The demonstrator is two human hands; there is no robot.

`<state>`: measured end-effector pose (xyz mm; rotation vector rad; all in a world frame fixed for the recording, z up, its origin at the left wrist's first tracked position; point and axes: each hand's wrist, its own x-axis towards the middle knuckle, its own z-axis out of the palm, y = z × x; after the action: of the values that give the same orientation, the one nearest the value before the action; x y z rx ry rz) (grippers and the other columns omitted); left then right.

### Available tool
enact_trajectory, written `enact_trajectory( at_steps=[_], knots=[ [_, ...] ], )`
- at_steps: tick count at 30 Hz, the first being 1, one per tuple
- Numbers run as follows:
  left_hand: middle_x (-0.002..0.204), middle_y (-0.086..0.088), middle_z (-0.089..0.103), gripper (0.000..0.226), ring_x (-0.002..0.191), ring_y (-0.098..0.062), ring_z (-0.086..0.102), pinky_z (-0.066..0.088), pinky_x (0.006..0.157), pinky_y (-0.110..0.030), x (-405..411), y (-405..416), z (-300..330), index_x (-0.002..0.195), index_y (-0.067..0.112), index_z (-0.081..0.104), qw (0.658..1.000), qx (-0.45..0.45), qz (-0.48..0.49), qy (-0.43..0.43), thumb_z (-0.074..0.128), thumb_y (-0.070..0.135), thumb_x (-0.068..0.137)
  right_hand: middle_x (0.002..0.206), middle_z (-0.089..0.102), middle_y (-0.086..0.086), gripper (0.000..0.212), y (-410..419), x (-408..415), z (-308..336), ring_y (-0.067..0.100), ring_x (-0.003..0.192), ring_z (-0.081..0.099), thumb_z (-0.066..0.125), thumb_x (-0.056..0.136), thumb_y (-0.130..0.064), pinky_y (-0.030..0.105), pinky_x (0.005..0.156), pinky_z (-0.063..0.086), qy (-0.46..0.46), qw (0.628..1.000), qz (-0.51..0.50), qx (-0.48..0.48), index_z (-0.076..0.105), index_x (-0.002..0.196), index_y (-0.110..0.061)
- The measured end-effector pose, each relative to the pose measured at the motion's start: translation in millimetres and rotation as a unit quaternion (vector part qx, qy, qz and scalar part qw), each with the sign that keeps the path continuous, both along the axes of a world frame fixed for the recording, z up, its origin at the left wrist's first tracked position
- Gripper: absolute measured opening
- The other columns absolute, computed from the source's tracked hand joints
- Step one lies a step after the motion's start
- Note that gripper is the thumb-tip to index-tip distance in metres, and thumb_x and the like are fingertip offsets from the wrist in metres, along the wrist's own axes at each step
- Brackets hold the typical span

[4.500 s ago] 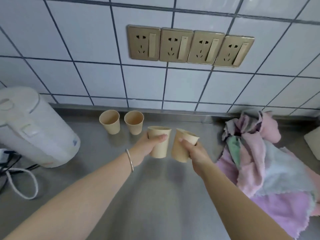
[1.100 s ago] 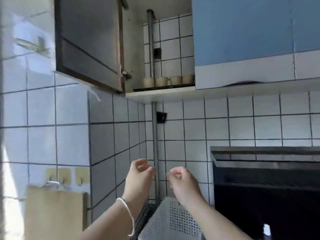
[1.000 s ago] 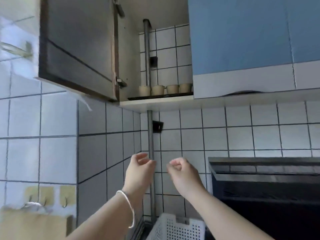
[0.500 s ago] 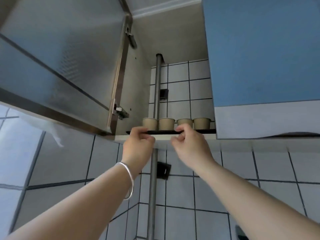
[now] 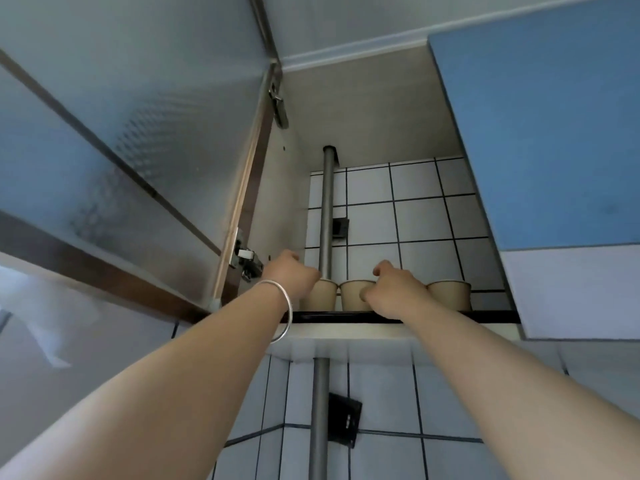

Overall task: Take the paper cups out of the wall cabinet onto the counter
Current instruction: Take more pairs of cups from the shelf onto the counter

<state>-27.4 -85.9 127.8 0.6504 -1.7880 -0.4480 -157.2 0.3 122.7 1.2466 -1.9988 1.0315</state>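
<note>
Behind both hands (image 5: pixel 394 289), paper cups (image 5: pixel 354 295) beside pipe (image 5: pixel 327 216), grips perhaps closed.

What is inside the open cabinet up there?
Paper cups stand in a row on the dark shelf, with a metal pipe behind. The left hand and right hand cover parts of the row.

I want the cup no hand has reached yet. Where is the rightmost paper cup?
In the head view, the rightmost paper cup stands on the cabinet shelf, just right of the right hand, beside the closed blue door.
</note>
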Motion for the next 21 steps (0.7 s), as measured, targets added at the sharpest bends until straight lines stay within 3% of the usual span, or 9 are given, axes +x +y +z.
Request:
enact_trajectory(
  at_steps=[2,3,6,9,13,18,21],
  knots=[
    [0.116,-0.016,0.055,0.036,0.087,-0.024,0.052,0.042,0.073,-0.028,0.0,-5.9,10.2,0.119,0.007,0.054,0.999,0.02,0.008,-0.046,0.056,0.023,0.088,0.128,0.052,0.01,0.054,-11.6,-3.4,9.1,0.026,0.109,0.055,0.05,0.087,-0.024,0.027,0.076,0.044,-0.011,1.0,-0.017,0.023,0.034,0.137,-0.013],
    [0.117,-0.017,0.054,0.037,0.093,-0.026,0.054,0.045,0.078,-0.031,-2.0,-8.0,14.4,0.121,0.005,0.052,0.997,0.031,0.003,-0.071,0.056,0.024,0.089,0.129,0.051,0.011,0.056,-17.2,-5.5,13.3,0.026,0.111,0.054,0.051,0.087,-0.025,0.026,0.075,0.042,-0.015,0.999,-0.023,0.032,0.034,0.138,-0.013],
    [0.14,-0.015,0.046,0.056,0.123,-0.03,0.05,0.043,0.099,-0.033,-9.9,-12.1,21.3,0.138,0.005,0.04,0.99,0.021,0.002,-0.14,0.056,0.03,0.091,0.132,0.049,0.011,0.056,-30.4,-10.5,21.7,0.027,0.114,0.053,0.052,0.087,-0.026,0.027,0.078,0.042,-0.012,0.998,-0.045,0.041,0.034,0.139,-0.014],
    [0.144,-0.012,0.043,0.061,0.124,-0.029,0.051,0.044,0.098,-0.032,-18.3,-14.3,24.7,0.14,0.005,0.038,0.984,0.003,0.01,-0.176,0.057,0.036,0.09,0.134,0.049,0.01,0.051,-39.7,-15.1,26.9,0.028,0.117,0.051,0.049,0.089,-0.028,0.029,0.081,0.041,0.014,0.995,-0.096,0.035,0.037,0.137,-0.016],
    [0.141,-0.013,0.047,0.072,0.117,-0.03,0.056,0.048,0.094,-0.034,-33.4,-24.9,28.1,0.139,0.003,0.037,0.982,0.015,0.01,-0.188,0.064,0.041,0.084,0.131,0.052,0.009,0.042,-45.8,-21.1,32.8,0.027,0.115,0.053,0.045,0.09,-0.029,0.028,0.078,0.039,0.015,0.991,-0.121,0.047,0.046,0.131,-0.016],
    [0.144,-0.014,0.044,0.067,0.126,-0.029,0.049,0.041,0.099,-0.032,-39.3,-30.1,28.7,0.141,0.002,0.035,0.985,0.01,0.013,-0.172,0.057,0.039,0.089,0.118,0.062,0.011,0.031,-51.7,-27.9,37.4,0.028,0.102,0.06,0.045,0.091,-0.032,0.026,0.068,0.04,0.025,0.994,-0.101,0.031,0.058,0.11,-0.012],
    [0.138,-0.015,0.048,0.066,0.121,-0.028,0.052,0.043,0.093,-0.03,-41.9,-35.4,32.2,0.139,0.0,0.036,0.991,0.023,0.003,-0.13,0.055,0.039,0.089,0.11,0.065,0.012,0.026,-48.1,-28.1,37.7,0.029,0.098,0.062,0.045,0.091,-0.038,0.027,0.066,0.043,0.031,0.996,-0.077,0.011,0.054,0.096,-0.015]
  ],
)
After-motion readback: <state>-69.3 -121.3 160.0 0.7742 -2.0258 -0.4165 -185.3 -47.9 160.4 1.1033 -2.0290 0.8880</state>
